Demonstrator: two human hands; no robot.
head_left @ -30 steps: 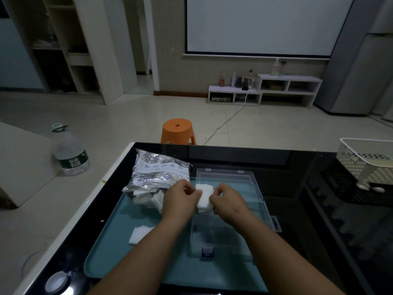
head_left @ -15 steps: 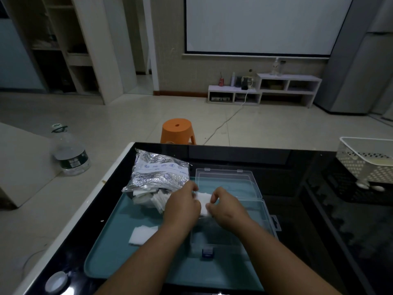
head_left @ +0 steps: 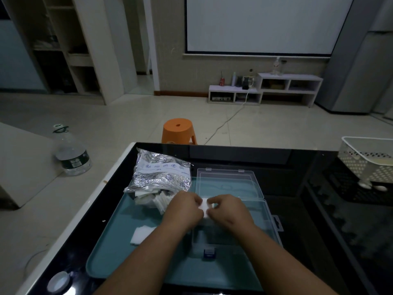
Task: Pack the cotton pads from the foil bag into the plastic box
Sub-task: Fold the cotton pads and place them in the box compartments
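Together, two hands [head_left: 184, 209] [head_left: 228, 210], one pad [head_left: 204, 206], one box [head_left: 263, 211]

Two bare forearms are seen rising from the lower edge of the view, one on each side. No sleeve, watch, bracelet or ring is seen on either. The left hand [head_left: 184, 209] and the right hand [head_left: 228, 210] are uncovered, without gloves. The knuckles and short, rounded fingers are shown from the back; the nails are too dim to be made out.
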